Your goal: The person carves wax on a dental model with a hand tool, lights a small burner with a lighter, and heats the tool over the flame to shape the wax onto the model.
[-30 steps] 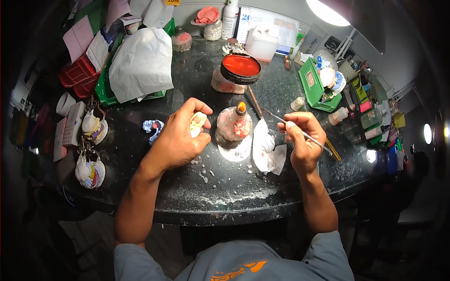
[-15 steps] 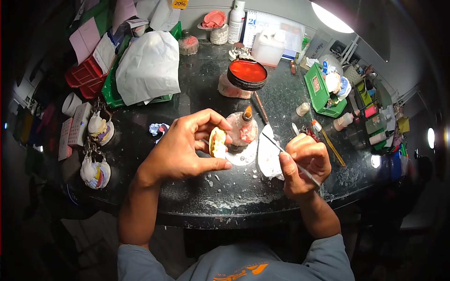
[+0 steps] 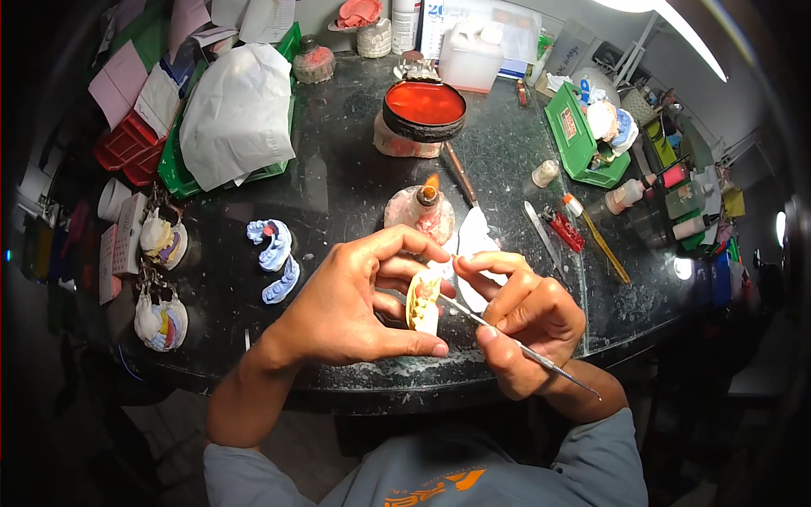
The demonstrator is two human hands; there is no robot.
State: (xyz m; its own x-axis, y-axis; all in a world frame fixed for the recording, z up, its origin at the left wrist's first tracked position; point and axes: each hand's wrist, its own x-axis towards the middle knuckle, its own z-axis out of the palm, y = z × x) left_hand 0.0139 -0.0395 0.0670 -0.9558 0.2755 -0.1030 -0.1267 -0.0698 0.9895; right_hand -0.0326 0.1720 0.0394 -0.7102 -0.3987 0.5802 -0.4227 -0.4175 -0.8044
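Observation:
My left hand (image 3: 342, 300) is closed around the edges of a small yellowish dental model (image 3: 424, 302) with teeth, thumb below and fingers above. In my right hand (image 3: 536, 325) is a thin metal dental carver (image 3: 549, 365), gripped like a pen. Its working tip reaches the model's right side; whether it touches is too fine to tell. Just beyond my hands burns a small spirit burner (image 3: 420, 213) with an orange flame. A white cloth or paper (image 3: 476, 230) lies partly hidden behind my right fingers.
Behind the burner stands a round dish of red wax (image 3: 424, 106). Blue dental pieces (image 3: 272, 245) lie left of my hand, with articulated models (image 3: 160, 321) farther left. To the right are a knife (image 3: 547, 239), a yellow-handled brush (image 3: 604, 245) and a green tray (image 3: 583, 139).
My right hand has moved left, bringing the carver's tip to the model. The model has shifted slightly right and lower in view. More of the blue dental pieces shows.

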